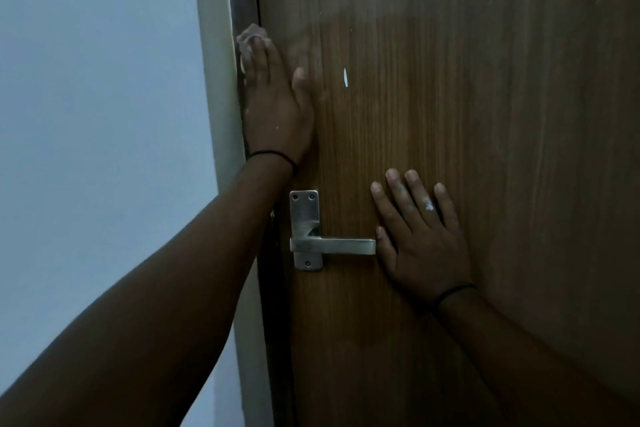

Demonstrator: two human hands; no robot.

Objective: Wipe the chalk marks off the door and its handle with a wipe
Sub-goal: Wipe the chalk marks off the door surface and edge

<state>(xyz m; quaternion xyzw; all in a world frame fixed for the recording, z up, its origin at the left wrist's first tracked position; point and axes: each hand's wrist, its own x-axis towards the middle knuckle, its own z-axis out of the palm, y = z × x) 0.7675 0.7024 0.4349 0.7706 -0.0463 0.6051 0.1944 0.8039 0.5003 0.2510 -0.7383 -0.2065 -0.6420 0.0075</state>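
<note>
We see our left hand (273,104) pressed flat on the door (485,115) in the upper left of the frame, fingers together and pointing up, pinning the wipe (250,37) against the wood right at the door's left edge, beside the pale frame (214,80). Only a crumpled corner of the wipe shows above our fingertips.

The move we judge to be next turns on the white mark (345,76). It lies to the right of our left hand, at about thumb height and near it, a short streak with its long axis running up and down. A sideways sweep to the right would cross it. Fainter specks sit higher, near the top centre; in this dim light we cannot say whether they are chalk.

Our right hand (419,236) lies open and flat on the door at centre right, fingers spread, holding nothing, with white smears on the fingers. Its thumb is just beside the free end of the handle (332,246), whose lever runs left to right from its plate (304,218). That hand is nearer the handle, but the left has the wipe.

We can read no brand, label or writing anywhere.
</note>
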